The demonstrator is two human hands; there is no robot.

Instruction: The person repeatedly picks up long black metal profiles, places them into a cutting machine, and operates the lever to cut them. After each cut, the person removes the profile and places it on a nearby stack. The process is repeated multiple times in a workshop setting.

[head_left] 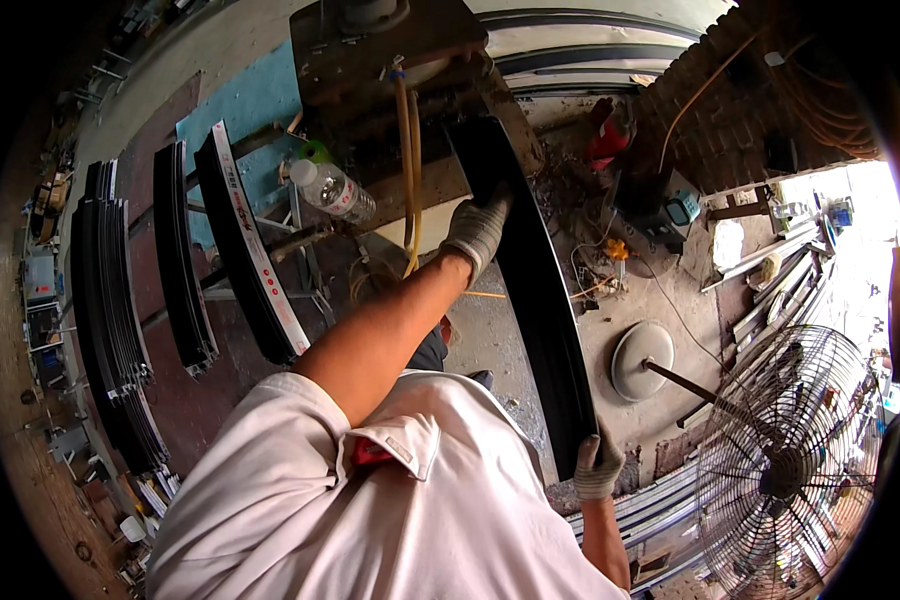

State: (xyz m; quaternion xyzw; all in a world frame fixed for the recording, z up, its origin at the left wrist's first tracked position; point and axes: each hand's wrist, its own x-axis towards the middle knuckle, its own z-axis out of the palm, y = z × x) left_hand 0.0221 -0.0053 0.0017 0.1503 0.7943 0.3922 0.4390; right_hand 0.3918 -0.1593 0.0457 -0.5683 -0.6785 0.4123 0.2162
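A long black metal profile runs from the dark machine at the top down to my right side. My left hand, in a pale knitted glove, is closed on its left edge near the far end; its fingertips are partly lost against the black. At the near end my right hand, gloved too, grips the right edge with the thumb showing, and its other fingers are mostly hidden. Yellowish hoses hang from the machine just left of the profile's far end.
Stacks of black profiles rest on supports to the left, one with a white printed strip. A clear plastic bottle stands near the machine. On the right are a large caged fan, its round base and metal offcuts.
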